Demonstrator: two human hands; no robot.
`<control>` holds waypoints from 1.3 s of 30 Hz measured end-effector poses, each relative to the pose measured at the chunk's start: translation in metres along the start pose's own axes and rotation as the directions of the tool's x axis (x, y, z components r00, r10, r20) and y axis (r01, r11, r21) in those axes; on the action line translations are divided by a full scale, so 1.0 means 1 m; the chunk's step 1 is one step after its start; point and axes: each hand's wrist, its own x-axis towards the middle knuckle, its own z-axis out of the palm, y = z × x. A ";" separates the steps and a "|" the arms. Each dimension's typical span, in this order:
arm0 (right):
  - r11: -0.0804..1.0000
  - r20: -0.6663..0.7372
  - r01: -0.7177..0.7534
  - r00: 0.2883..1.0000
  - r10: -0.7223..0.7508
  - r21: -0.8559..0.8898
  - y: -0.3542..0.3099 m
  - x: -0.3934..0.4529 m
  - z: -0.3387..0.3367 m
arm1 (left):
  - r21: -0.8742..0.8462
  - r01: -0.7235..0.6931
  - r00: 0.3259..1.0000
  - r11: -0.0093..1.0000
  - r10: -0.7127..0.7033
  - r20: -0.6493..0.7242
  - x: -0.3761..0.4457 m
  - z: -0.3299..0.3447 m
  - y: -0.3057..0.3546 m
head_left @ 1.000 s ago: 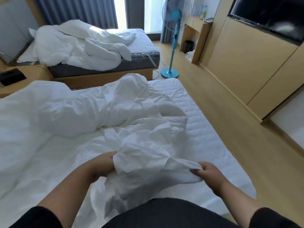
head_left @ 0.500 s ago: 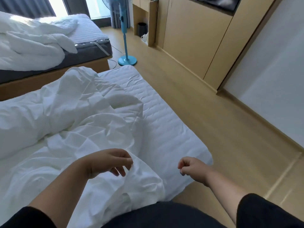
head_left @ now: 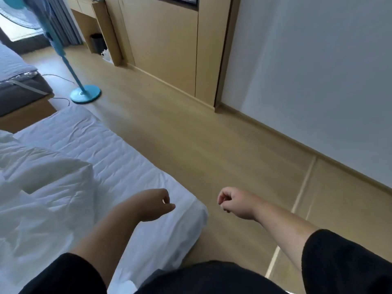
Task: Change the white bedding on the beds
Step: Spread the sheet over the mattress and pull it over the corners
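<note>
White bedding (head_left: 48,187) lying rumpled at left of frame, on the near bed (head_left: 118,158). Hovering over the bed's lower corner, left hand (head_left: 152,205): fingers loosely curled, gripping nothing, touching nothing. Hanging over bare floor (head_left: 212,145) right of centre, right hand (head_left: 236,202): likewise loosely curled and empty. Probably turning away between steps. Worth reaching back for a hem rather than the bunched middle, taking one edge in each hand, pulling evenly.

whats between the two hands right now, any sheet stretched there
No sheet. In the head view, the left hand and right hand hold nothing; between them show only the bed corner and bare wooden floor.
</note>
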 end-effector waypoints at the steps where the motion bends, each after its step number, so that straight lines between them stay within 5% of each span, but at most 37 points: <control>1: 1.000 -0.015 0.000 1.000 0.000 -0.015 0.005 0.000 -0.012 | 0.058 -0.006 1.000 0.998 0.005 0.024 0.009 -0.005 0.013; 10: 0.915 -0.081 -0.160 0.987 0.139 -0.369 0.052 0.047 -0.124 | 0.357 -0.075 0.997 0.931 0.071 0.026 0.141 -0.064 0.115; 16: 0.768 -0.119 -0.298 0.952 0.281 -0.567 0.077 0.106 -0.211 | 0.416 -0.125 0.992 0.901 0.100 0.082 0.257 -0.130 0.170; 21: 0.746 -0.221 -0.331 0.943 0.248 -0.577 0.071 0.156 -0.276 | 0.408 -0.085 0.996 0.909 0.090 0.005 0.312 -0.192 0.191; 26: 0.750 -0.192 -0.249 0.967 0.165 -0.613 0.046 0.241 -0.339 | 0.369 -0.063 0.997 0.927 0.043 0.063 0.358 -0.231 0.196; 32: 0.681 -0.027 -0.035 0.999 0.023 -0.732 -0.003 0.376 -0.398 | 0.209 0.158 0.983 0.965 -0.174 0.057 0.418 -0.264 0.156; 39: 0.439 0.243 0.302 0.952 -0.185 -0.846 -0.122 0.518 -0.422 | -0.165 0.440 0.895 0.883 -0.447 -0.001 0.421 -0.310 0.099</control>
